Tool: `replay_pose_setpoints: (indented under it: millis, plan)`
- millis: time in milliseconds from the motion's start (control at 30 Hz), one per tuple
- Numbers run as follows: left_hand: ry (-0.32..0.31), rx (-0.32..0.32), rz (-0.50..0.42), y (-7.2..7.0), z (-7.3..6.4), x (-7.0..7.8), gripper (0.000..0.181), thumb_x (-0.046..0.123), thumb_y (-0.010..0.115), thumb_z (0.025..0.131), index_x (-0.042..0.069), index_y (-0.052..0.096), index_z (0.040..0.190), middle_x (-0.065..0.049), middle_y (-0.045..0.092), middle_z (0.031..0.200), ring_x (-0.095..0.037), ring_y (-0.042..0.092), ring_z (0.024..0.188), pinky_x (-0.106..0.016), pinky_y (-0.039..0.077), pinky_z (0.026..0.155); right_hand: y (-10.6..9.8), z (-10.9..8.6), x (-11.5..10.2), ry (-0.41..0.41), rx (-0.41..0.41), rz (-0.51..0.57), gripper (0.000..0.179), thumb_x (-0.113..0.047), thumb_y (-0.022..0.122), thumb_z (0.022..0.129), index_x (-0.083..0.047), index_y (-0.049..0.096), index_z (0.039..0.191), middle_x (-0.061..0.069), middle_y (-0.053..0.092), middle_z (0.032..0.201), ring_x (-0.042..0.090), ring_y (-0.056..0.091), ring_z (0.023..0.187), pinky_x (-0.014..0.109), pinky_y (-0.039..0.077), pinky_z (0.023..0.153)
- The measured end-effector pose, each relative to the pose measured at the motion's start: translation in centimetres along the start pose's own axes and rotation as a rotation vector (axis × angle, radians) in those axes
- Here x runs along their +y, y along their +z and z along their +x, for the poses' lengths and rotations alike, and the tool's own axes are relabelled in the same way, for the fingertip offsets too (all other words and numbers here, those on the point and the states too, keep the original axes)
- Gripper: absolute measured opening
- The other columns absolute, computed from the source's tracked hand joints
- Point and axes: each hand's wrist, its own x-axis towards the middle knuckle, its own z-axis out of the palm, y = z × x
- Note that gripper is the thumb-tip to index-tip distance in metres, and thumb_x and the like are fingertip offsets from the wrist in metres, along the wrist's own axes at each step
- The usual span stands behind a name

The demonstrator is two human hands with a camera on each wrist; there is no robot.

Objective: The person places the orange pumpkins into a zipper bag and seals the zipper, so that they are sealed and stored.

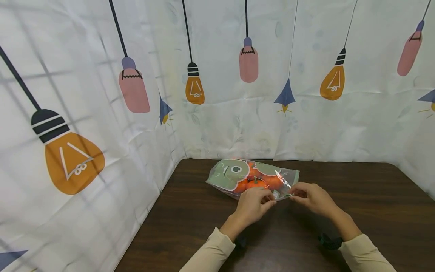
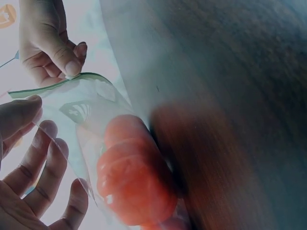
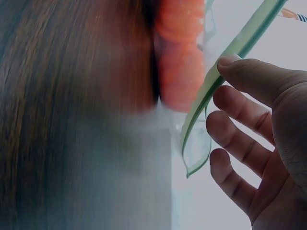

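A clear zip bag (image 1: pixel 261 177) with a green cartoon print lies on its side on the table. Inside it are several orange-red, pumpkin-shaped pieces (image 1: pixel 257 183), one with a green stem. My left hand (image 1: pixel 253 206) is at the bag's near side, thumb and fingertips pinching its clear edge. At the bag's right end, my right hand (image 1: pixel 314 198) pinches the green strip (image 3: pixel 211 81) along the mouth between thumb and forefinger. Below that pinch, the two green edges part in a narrow loop in the right wrist view. The other right fingers curve loosely beside the strip.
The dark brown wooden table (image 1: pixel 183 219) reaches back to a white curtain (image 1: pixel 217 128) printed with lamps. Another stretch of curtain runs along the left side. A dark band (image 1: pixel 329 241) is at the right wrist.
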Motion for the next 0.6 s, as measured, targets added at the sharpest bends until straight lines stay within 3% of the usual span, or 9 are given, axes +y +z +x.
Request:
replay_pose_setpoints:
  millis: [600]
  plan:
    - [0.007,-0.054,-0.074,-0.45,0.00,0.20,0.007,0.033,0.081,0.087,0.029,0.076,0.087,0.017,0.072,0.080,0.008,0.055,0.065,-0.008,0.036,0.058,-0.33,-0.35,0.79,0.075,-0.001,-0.072,0.010,-0.022,0.077,0.091,-0.021,0.073,0.100,-0.013,0.067,0.081,-0.003,0.057,0.070,0.024,0.047,0.060]
